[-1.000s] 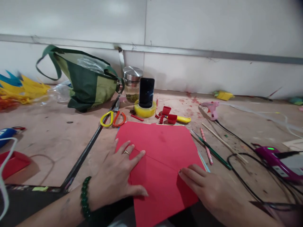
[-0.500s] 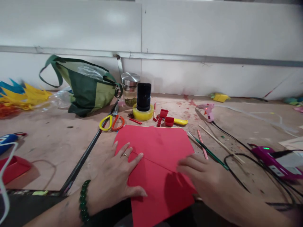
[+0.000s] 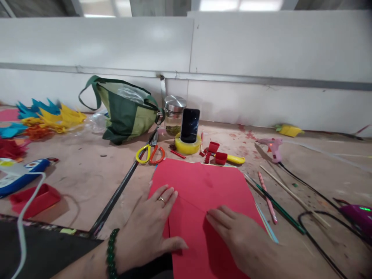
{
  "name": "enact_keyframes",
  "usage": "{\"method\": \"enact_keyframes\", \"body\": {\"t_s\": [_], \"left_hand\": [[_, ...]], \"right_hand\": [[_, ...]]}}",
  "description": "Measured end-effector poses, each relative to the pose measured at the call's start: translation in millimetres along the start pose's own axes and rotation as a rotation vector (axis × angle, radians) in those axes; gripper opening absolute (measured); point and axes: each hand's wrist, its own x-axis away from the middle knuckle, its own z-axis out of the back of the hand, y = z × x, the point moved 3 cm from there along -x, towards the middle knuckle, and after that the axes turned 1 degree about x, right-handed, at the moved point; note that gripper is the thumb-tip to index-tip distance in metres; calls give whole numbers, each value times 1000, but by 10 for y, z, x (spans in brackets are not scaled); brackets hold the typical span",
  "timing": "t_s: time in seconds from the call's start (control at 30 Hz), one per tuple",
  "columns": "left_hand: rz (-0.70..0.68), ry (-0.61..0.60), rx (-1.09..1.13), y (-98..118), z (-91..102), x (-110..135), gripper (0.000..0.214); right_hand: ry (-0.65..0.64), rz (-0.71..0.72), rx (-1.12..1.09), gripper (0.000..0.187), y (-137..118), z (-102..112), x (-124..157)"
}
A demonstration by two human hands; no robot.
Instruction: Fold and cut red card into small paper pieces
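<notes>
Red paper (image 3: 203,182) lies on the table in front of me, with a slanting line across it that could be a crease or a sheet's edge. Pale blue and white sheet edges (image 3: 267,226) peek out beneath its right side. Flat on the paper's left part rests my left hand (image 3: 154,224), fingers spread, thumb pointing right; it wears a ring and a green bead bracelet (image 3: 111,252). My right hand (image 3: 235,234) lies over the right part, its visible fingers stretched out and close together, fingertips at the slanting line. Neither hand visibly grips anything.
Beyond the paper are scissors (image 3: 150,154), a yellow tape roll (image 3: 181,147) with a phone (image 3: 190,126), and a yellow-handled cutter (image 3: 235,159) among red scraps. Rightward lie sticks (image 3: 293,192), a pink glue gun (image 3: 274,149) and its cord. A green bag (image 3: 124,112) stands back left.
The camera view has swung left and tilted up, so things sit further right and lower. My right hand has slid left across the red paper; my left hand stays flat on it.
</notes>
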Motion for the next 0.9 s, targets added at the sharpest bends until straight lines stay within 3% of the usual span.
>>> {"method": "enact_keyframes", "body": {"t_s": [0.07,0.17,0.23,0.3,0.37,0.47,0.6,0.8,0.9], "left_hand": [[0,1,-6,-23,-4,-4,84],[4,-13,-26,-35,4,-36,85],[4,-34,-35,-23,24,-67,85],[8,-48,-48,-1,58,-101,86],[18,-57,-62,23,92,-132,85],[39,-75,-67,42,112,-169,78],[50,-71,-62,36,88,-198,70],[59,-51,-58,44,71,-233,60],[55,-47,-63,64,81,-257,57]], "right_hand": [[-18,-92,-37,45,15,94,141],[-141,-227,-247,46,114,238,202],[-174,-356,-361,35,286,297,147],[-124,-535,-343,20,528,315,37],[-120,-657,-330,28,736,272,-113],[-154,-697,-398,46,883,168,-356],[-88,-729,-402,57,932,75,-536],[-80,-683,-489,43,1012,-64,-565],[-47,-673,-517,50,1021,-92,-538]]}}
